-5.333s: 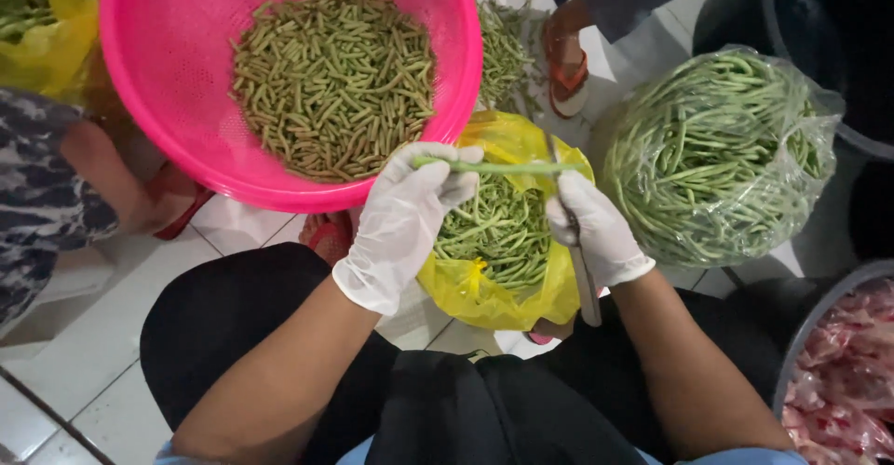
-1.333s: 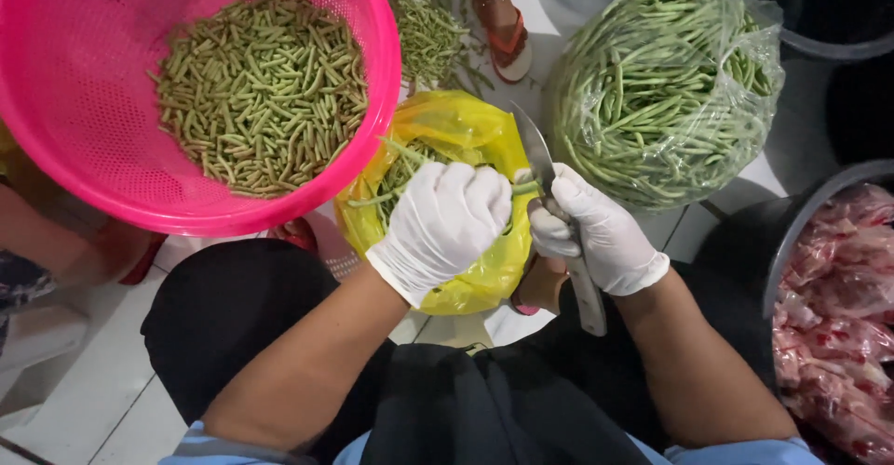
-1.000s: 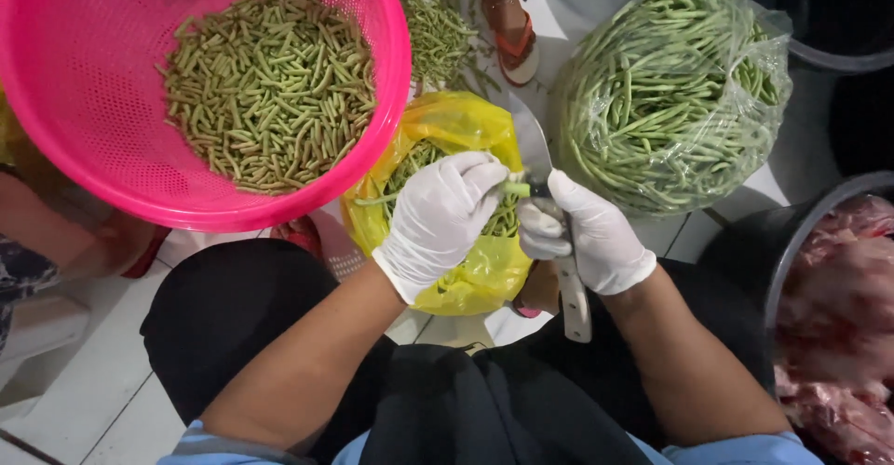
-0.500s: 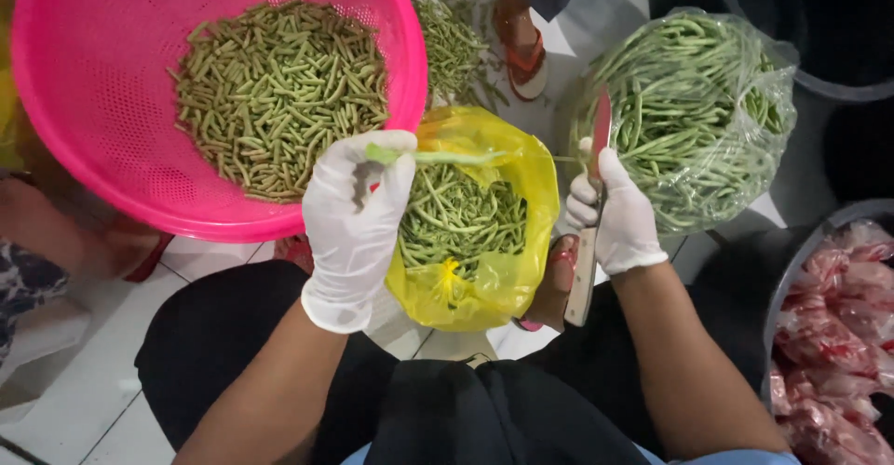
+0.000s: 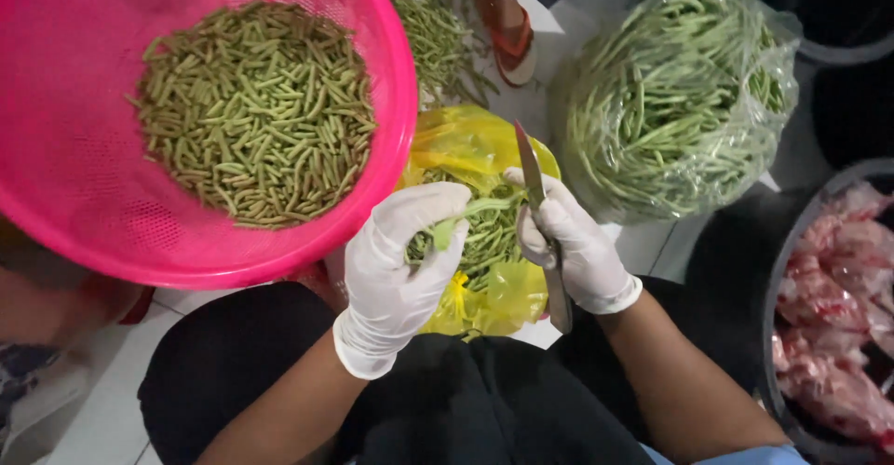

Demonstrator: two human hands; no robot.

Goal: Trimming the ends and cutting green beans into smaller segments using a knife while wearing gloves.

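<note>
We trim beans: left hand (image 5: 396, 269) grips long bean (image 5: 466, 218), right hand (image 5: 573, 246) holds knife (image 5: 535, 195). Next cut needs blade across bean, over yellow bag (image 5: 466, 148).

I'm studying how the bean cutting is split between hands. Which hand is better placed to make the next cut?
Probably the right hand: it holds the knife, blade up beside the green bean. The left hand grips that bean over the yellow bag.
</note>
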